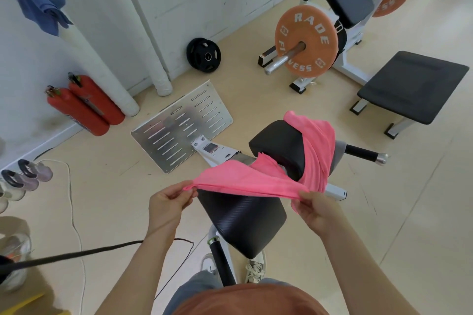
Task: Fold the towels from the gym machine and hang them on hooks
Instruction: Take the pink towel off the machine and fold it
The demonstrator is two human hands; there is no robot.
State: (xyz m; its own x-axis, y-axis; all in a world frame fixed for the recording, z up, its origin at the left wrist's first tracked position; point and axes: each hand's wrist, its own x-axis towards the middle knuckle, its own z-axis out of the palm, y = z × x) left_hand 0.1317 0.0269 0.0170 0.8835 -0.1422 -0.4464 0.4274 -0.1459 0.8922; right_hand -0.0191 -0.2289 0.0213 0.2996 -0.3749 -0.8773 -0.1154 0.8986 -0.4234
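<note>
pink towel [266, 181]: stretched between both hands, far end draped over black pad [279, 148]
left hand [169, 202]: pinching 1 corner
right hand [316, 208]: pinching other corner

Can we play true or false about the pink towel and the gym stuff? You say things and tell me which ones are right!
1. The left hand and the right hand both pinch the pink towel. True.
2. The pink towel is neatly folded and hangs on a hook. False: it is unfolded, and its far end lies draped over the machine's black pad.
3. A blue towel hangs up high by the wall. True.
4. Three green fire extinguishers stand by the wall. False: there are two red fire extinguishers.
5. The orange weight plate lies flat on the floor. False: it sits upright on a metal bar.
</note>
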